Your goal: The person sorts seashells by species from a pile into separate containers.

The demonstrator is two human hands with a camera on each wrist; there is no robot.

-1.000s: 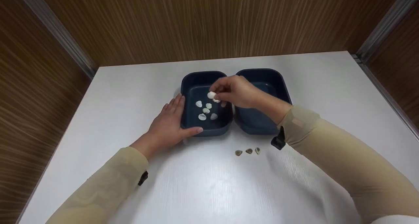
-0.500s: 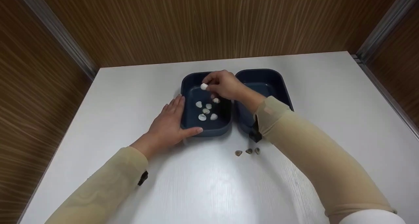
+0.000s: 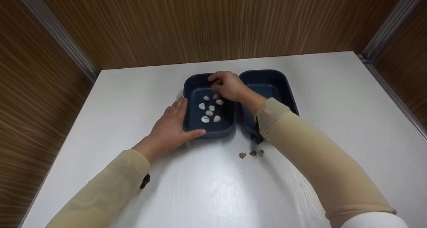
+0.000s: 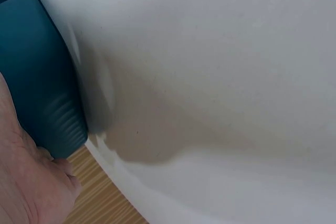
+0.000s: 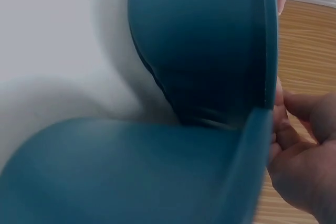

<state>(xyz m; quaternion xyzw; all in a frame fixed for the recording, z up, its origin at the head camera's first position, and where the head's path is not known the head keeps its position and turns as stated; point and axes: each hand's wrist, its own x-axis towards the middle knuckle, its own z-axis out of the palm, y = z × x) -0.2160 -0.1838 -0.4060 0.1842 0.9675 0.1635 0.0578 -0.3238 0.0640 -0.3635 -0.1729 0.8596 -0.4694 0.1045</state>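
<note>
If I drop my right hand (image 3: 228, 86) too low or pull it back carelessly, my curled lower fingers could knock the pale shells (image 3: 205, 119) out of their loose spread. My right sleeve (image 3: 307, 148) slants across the right tray (image 3: 267, 76), so a dragging cuff could nudge that tray or sweep the three brown shells (image 3: 253, 153) lying on the bench (image 3: 133, 94) nearby. Should my left hand (image 3: 169, 126) push unevenly, the left tray (image 3: 210, 135) could slide and scatter what it holds.

The seven pale shells I can count lie on the floor of the left tray. The farthest sits below and just left of my right thumb; another is beside my lower fingers, touching or not I can't tell. My right thumb and forefinger stand slightly apart, seemingly with nothing between them, though the palm side is hidden. My left fingers lie straight along the tray's outer wall, thumb at its near corner.
</note>
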